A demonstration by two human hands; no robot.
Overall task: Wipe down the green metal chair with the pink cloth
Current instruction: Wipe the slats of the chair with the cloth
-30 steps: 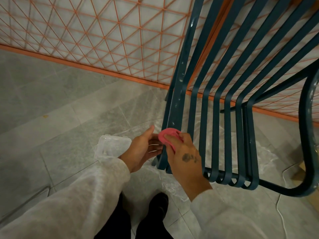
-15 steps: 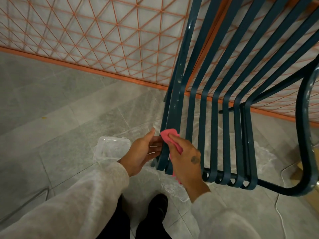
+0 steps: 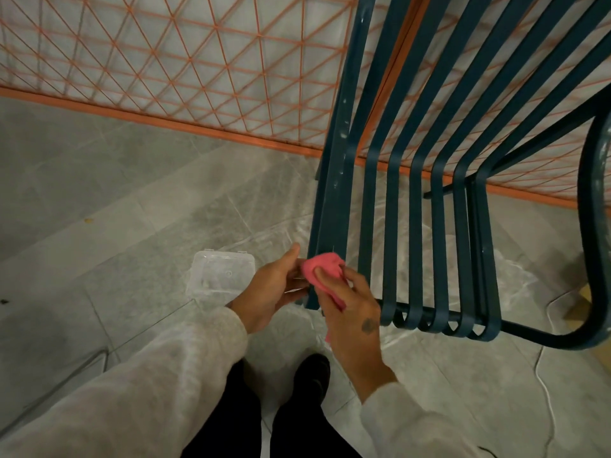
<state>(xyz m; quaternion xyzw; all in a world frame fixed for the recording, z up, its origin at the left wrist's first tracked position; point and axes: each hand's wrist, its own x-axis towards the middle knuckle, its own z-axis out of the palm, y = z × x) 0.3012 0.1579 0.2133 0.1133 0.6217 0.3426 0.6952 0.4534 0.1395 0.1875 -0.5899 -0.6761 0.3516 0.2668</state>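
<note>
One green metal chair [image 3: 393, 226] here, and one pink cloth [image 3: 322, 271], bunched up against the chair's broad left edge bar, near the front of the seat. Two hands are on the job. The right hand [image 3: 350, 309] grips the cloth, thumb and curled fingers pinching it onto the bar, with a strip of pink trailing out below the palm. The left hand [image 3: 276, 287] sits just beside it, thumb up, fingers fairly straight and held together, their tips reaching the bar under the cloth. Slat count: six or seven narrow ones beside that broad bar; they overlap on the right, so I can't be exact. One clear plastic box [image 3: 220, 276] lies on the grey tiled floor [image 3: 99, 193], one white cable [image 3: 545, 385] trails at right, and one black shoe [image 3: 314, 368] shows below. A dark mark on the right hand is unreadable, and there's no legible writing anywhere.
</note>
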